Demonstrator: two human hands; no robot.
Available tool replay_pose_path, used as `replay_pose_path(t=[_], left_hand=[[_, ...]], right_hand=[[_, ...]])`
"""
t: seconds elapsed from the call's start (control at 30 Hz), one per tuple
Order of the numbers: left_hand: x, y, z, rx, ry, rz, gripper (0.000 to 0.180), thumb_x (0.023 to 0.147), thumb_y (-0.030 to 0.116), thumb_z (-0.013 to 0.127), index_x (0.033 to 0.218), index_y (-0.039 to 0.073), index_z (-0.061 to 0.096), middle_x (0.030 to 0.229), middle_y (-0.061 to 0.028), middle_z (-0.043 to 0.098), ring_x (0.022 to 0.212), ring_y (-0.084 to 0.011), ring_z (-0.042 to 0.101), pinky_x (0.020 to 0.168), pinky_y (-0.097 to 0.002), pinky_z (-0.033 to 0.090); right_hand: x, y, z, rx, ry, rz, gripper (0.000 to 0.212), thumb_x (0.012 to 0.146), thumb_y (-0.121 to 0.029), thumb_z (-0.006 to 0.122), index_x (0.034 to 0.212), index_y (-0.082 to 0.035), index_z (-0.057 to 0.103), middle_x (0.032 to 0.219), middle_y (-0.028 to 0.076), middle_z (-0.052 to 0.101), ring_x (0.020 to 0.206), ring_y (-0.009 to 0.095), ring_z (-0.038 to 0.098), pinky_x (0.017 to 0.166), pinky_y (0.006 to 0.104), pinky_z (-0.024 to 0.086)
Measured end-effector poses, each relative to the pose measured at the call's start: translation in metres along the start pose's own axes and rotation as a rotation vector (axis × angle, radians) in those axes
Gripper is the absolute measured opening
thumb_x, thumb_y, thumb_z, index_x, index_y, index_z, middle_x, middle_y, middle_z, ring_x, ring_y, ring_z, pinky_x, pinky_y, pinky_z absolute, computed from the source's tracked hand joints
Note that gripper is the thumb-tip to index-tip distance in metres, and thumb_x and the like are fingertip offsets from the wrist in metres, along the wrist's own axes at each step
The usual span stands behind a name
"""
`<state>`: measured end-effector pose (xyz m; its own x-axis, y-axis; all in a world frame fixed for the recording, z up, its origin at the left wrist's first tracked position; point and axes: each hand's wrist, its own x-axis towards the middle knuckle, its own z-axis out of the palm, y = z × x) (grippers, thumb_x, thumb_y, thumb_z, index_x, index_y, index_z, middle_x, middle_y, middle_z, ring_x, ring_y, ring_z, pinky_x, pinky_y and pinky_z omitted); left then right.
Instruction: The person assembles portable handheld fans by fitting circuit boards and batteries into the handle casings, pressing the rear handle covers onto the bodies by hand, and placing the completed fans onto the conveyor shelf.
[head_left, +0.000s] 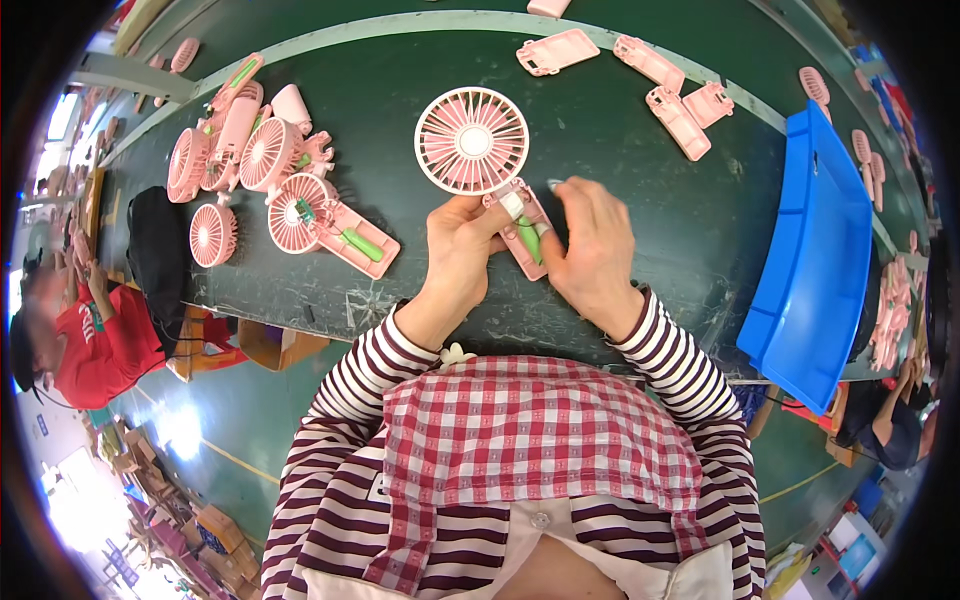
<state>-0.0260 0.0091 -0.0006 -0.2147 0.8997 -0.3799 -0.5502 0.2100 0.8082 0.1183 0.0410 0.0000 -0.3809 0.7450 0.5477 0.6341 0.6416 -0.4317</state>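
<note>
A pink handheld fan [473, 141] with a round grille lies at the middle of the dark green table, its handle toward me. The handle is uncovered and shows a green battery [529, 240] and a small white piece. My left hand [458, 250] is closed around the upper part of the handle, just under the grille, with the thumb across it. Beside the handle's right edge is my right hand [594, 245], its fingers bent and raised and its thumb close to the battery. Whether the right fingers pinch anything small is hidden.
Several pink fans and fan parts [268, 152] are heaped at the left; one fan with an open handle [357, 240] lies nearest me. Pink handle covers [650, 63] lie at the far right. A blue plastic bin [810, 250] stands at the right edge. A person in red [110, 345] sits at the left.
</note>
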Motion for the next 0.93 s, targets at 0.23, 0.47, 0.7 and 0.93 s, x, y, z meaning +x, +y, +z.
replay_pose_path(t=[0.23,0.47,0.7,0.93], left_hand=[[-0.003,0.003,0.001,0.02,-0.036,-0.075,0.018,0.082,0.006,0.058,0.096,-0.005,0.059,0.088,-0.011,0.063,0.075,-0.0173,0.063,0.064,-0.0299,0.054],[-0.003,0.011,0.006,0.033,-0.067,-0.098,0.022,0.087,0.008,0.052,0.104,-0.004,0.056,0.094,-0.0105,0.062,0.081,-0.0167,0.062,0.072,-0.0317,0.052],[0.0,0.011,0.003,0.035,-0.066,-0.109,0.021,0.087,0.009,0.053,0.102,-0.004,0.057,0.092,-0.0099,0.062,0.081,-0.0166,0.061,0.072,-0.0319,0.052],[0.0,0.009,0.004,0.051,-0.056,-0.136,0.021,0.086,0.011,0.055,0.103,-0.002,0.058,0.091,-0.0089,0.062,0.08,-0.0156,0.061,0.073,-0.031,0.052]], right_hand=[[0.002,-0.005,-0.007,0.202,-0.385,0.231,0.032,0.069,0.003,0.051,0.102,0.002,0.052,0.093,0.014,0.055,0.084,0.031,0.056,0.072,0.0376,0.045],[0.0,0.001,-0.004,0.538,-0.324,0.283,0.043,0.072,0.008,0.046,0.115,0.005,0.047,0.101,0.016,0.052,0.094,0.028,0.057,0.082,0.0324,0.045],[-0.001,-0.004,-0.005,0.284,-0.175,0.057,0.038,0.07,0.005,0.049,0.108,0.003,0.05,0.102,0.017,0.053,0.09,0.033,0.055,0.076,0.04,0.044],[0.002,-0.007,-0.003,0.351,-0.124,0.049,0.037,0.071,-0.003,0.059,0.107,0.001,0.052,0.104,0.016,0.054,0.091,0.031,0.055,0.078,0.0405,0.043]])
